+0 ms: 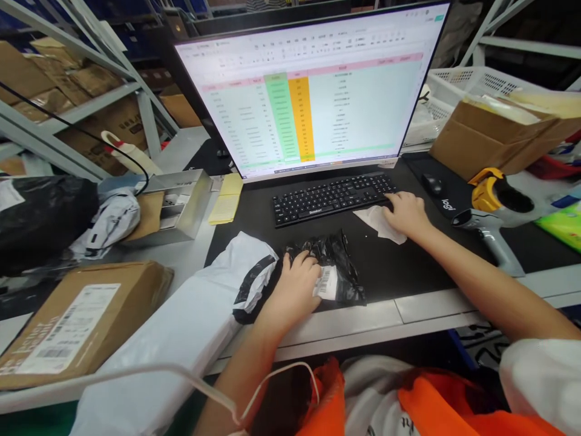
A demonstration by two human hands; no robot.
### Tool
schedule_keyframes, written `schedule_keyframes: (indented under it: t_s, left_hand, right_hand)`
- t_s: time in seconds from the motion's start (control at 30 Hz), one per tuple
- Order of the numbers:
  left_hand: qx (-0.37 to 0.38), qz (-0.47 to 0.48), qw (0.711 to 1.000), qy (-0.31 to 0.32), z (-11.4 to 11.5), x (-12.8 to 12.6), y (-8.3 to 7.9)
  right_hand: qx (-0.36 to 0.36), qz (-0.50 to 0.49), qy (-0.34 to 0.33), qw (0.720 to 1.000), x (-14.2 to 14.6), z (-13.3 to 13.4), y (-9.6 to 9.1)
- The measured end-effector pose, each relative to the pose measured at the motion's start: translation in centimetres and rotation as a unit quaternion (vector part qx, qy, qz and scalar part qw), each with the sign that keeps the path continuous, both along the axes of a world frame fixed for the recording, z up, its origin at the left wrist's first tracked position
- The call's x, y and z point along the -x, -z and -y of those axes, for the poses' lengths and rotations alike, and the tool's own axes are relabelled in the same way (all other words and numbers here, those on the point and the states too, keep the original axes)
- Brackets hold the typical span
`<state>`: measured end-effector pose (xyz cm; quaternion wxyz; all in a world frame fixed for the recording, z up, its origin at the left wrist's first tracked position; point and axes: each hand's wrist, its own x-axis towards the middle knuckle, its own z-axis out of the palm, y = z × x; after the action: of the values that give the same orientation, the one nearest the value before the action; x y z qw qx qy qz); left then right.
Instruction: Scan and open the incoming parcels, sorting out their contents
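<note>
My left hand [293, 284] lies on top of a black plastic parcel [347, 260] with a white barcode label, its fingers spread over the crinkled wrapping. At the right end of a black keyboard [327, 200] is my right hand [408, 213], fingers stretched toward the number keys. Partly under that palm lies a crumpled white piece of paper or tissue [379, 223]. Behind the keyboard a monitor [363, 109] displays a spreadsheet with green and orange columns. A long white plastic-wrapped package [181, 327] reaches up beside my left forearm.
A labelled cardboard box [91, 321], an open grey box [181, 206] and yellow sticky notes [227, 198] sit left. To the right are a mouse [432, 184], a barcode scanner [492, 239], a yellow tape dispenser [488, 188] and a brown carton [481, 136]. A pale cable [190, 375] crosses the foreground.
</note>
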<state>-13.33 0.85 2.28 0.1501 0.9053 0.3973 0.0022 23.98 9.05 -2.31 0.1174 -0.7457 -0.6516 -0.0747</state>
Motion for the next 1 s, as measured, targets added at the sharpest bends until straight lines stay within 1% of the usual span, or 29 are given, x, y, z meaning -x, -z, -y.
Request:
schedule_keyframes:
  t_s: [0.07,0.13,0.2,0.23,0.3,0.33,0.4,0.47,0.5,0.57,0.63,0.73,0.77,0.83,0.9,0.93,1.0]
  left_hand:
    - [-0.013,0.044,0.999,0.009,-0.6,0.3,0.1]
    - [-0.048,0.102,0.994,-0.002,-1.2,0.8,0.0]
    - [-0.1,0.168,0.98,-0.037,-1.7,1.3,-0.2]
    - [-0.125,0.202,0.97,-0.059,-2.0,1.5,-0.4]
    - [-0.155,0.257,0.949,-0.103,-2.4,1.9,-1.1]
    - [-0.152,0.273,0.942,-0.125,-2.6,2.1,-1.6]
    - [-0.111,0.285,0.939,-0.16,-3.0,2.0,-2.8]
    - [-0.031,0.287,0.942,-0.171,-3.7,1.3,-3.7]
    - [0.02,0.29,0.942,-0.166,-4.1,0.7,-3.9]
    - [0.125,0.297,0.935,-0.146,-4.9,-0.8,-3.4]
    - [0.197,0.304,0.921,-0.14,-5.6,-2.1,-2.1]
    - [0.226,0.326,0.901,-0.175,-6.1,-2.7,0.3]
    - [0.237,0.337,0.89,-0.195,-6.1,-2.5,1.1]
    - [0.272,0.359,0.863,-0.228,-6.1,-2.0,2.1]
    - [0.293,0.379,0.842,-0.249,-6.0,-1.5,2.7]
    - [0.289,0.39,0.837,-0.253,-6.0,-1.3,2.8]
    - [0.263,0.411,0.836,-0.25,-5.7,-1.2,2.7]
  right_hand:
    - [0.049,0.01,0.034,0.998,-2.4,3.3,0.0]
    - [0.079,0.023,0.064,0.995,-4.3,6.7,0.3]
    - [0.087,0.043,0.075,0.992,-5.4,9.5,0.6]
    - [0.089,0.052,0.075,0.992,-5.7,10.5,0.8]
    - [0.089,0.062,0.076,0.991,-5.8,11.5,1.1]
    - [0.088,0.061,0.08,0.991,-5.9,11.6,1.2]
    - [0.09,0.053,0.095,0.99,-5.9,11.2,1.2]
    - [0.102,0.038,0.107,0.988,-6.2,10.3,1.1]
    - [0.108,0.031,0.107,0.988,-6.3,10.0,1.0]
    - [0.11,0.018,0.104,0.988,-6.4,9.5,0.7]
    - [0.093,0.002,0.108,0.99,-6.2,9.8,0.2]
    - [0.034,-0.047,0.117,0.991,-5.6,11.3,-0.5]
    - [0.007,-0.071,0.105,0.992,-5.3,11.9,-0.8]
    - [-0.048,-0.122,0.057,0.99,-4.6,13.3,-1.3]
    - [-0.093,-0.161,0.006,0.983,-3.8,14.6,-2.0]
    - [-0.11,-0.172,-0.015,0.979,-3.4,15.1,-2.3]
    - [-0.133,-0.18,-0.06,0.973,-2.4,15.9,-3.2]
